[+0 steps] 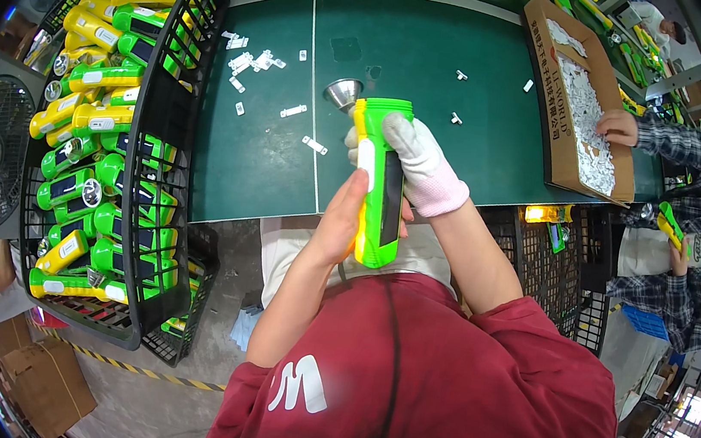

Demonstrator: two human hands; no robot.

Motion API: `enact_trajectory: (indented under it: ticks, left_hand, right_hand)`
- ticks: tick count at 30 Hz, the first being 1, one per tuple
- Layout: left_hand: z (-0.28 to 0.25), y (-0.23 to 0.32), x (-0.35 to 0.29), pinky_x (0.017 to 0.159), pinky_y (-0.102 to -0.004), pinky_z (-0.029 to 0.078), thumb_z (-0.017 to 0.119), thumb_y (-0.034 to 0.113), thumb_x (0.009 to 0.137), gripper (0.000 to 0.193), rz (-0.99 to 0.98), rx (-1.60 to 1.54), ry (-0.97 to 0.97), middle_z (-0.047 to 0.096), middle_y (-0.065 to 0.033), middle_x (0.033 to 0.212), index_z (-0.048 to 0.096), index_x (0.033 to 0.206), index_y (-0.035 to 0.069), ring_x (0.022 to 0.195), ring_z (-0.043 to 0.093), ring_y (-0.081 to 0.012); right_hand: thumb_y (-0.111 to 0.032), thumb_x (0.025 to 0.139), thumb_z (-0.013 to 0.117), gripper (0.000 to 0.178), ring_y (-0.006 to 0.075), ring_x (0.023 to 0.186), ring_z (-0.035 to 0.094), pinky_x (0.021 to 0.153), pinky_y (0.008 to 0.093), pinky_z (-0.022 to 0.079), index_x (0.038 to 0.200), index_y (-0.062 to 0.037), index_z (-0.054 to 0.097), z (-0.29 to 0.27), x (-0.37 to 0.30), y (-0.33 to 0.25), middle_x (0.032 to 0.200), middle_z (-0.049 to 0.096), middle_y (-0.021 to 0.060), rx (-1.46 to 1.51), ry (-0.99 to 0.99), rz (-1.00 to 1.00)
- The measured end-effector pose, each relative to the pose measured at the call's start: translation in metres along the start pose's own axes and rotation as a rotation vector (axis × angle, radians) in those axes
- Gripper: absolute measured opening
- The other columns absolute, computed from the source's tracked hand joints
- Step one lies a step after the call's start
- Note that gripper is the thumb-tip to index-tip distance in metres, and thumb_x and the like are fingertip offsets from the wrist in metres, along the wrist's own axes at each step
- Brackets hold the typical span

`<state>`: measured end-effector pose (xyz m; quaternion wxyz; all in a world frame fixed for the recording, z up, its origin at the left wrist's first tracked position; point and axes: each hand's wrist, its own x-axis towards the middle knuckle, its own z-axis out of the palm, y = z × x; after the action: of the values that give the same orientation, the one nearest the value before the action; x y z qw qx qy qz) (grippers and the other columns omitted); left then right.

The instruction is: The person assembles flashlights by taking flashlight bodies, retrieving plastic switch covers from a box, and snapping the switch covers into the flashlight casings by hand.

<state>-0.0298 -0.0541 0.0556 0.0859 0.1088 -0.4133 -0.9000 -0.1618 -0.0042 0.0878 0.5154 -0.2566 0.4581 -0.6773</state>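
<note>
A green and yellow flashlight body (372,161) with a dark panel and a white switch strip is held upright in front of me, over the table's near edge. My left hand (340,222), bare, wraps round its lower half. My right hand (432,172), in a white and pink glove, grips the upper part, its thumb lying across the green side. A shiny silver reflector cup (343,92) sits just left of the flashlight's upper end. Whether the cup is joined to the body or held by hidden gloved fingertips I cannot tell.
To the left stands a black crate (154,123) full of similar flashlights. Small white plastic pieces (256,61) lie scattered on the green table (273,180). A cardboard box (550,112) of white pieces is at the right, with a co-worker's hand (617,126) in it.
</note>
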Motion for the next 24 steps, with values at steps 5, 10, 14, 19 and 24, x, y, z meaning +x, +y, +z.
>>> enact_trajectory:
  ticks: [5, 10, 14, 19, 24]
  left_hand:
    - [0.011, 0.006, -0.004, 0.067, -0.0296, 0.051, 0.024, 0.050, 0.095, 0.057, -0.001, 0.055, 0.086, 0.061, -0.0148, 0.086, 0.048, 0.107, 0.000, 0.074, 0.063, -0.0210]
    - [0.018, 0.005, -0.009, 0.069, -0.0317, 0.045, 0.031, 0.040, 0.097, 0.044, 0.088, 0.760, 0.339, 0.060, -0.0141, 0.086, 0.045, 0.112, 0.002, 0.077, 0.060, -0.0232]
    - [0.026, 0.004, -0.013, 0.070, -0.0340, 0.044, 0.045, 0.032, 0.093, 0.037, 0.197, 0.792, 0.362, 0.058, -0.0147, 0.084, 0.042, 0.117, 0.004, 0.076, 0.059, -0.0269]
    - [0.020, 0.016, -0.015, 0.068, -0.0348, 0.046, 0.056, 0.027, 0.088, 0.040, 0.148, 0.918, 0.317, 0.061, -0.0162, 0.086, 0.043, 0.118, 0.004, 0.077, 0.062, -0.0303]
    - [0.022, 0.017, -0.014, 0.068, -0.0351, 0.047, 0.057, 0.027, 0.087, 0.040, 0.119, 0.954, 0.318, 0.062, -0.0166, 0.086, 0.044, 0.117, 0.004, 0.077, 0.063, -0.0302]
  right_hand:
    - [-0.047, 0.081, 0.061, 0.049, 0.0122, 0.076, 0.059, 0.070, 0.0262, 0.049, 0.101, -0.0032, 0.055, 0.005, -0.002, -0.001, 0.085, 0.061, 0.0057, 0.135, -0.005, -0.039]
    - [-0.049, 0.077, 0.065, 0.059, 0.0140, 0.075, 0.056, 0.067, 0.0267, 0.048, 0.112, -0.0036, 0.050, -0.001, 0.000, -0.002, 0.086, 0.058, 0.0066, 0.025, -0.019, -0.058]
    - [-0.046, 0.079, 0.064, 0.055, 0.0157, 0.077, 0.058, 0.069, 0.0276, 0.049, 0.112, -0.0036, 0.049, -0.003, -0.001, 0.000, 0.086, 0.059, 0.0074, 0.003, 0.068, -0.077]
    - [-0.049, 0.080, 0.062, 0.060, 0.0175, 0.080, 0.059, 0.076, 0.0304, 0.050, 0.114, -0.0026, 0.048, -0.005, 0.000, -0.002, 0.089, 0.058, 0.0086, 0.240, -0.023, -0.034]
    - [-0.049, 0.081, 0.061, 0.059, 0.0187, 0.078, 0.059, 0.075, 0.0323, 0.051, 0.113, -0.0010, 0.049, -0.013, 0.010, 0.000, 0.090, 0.058, 0.0107, 0.422, -0.113, -0.006]
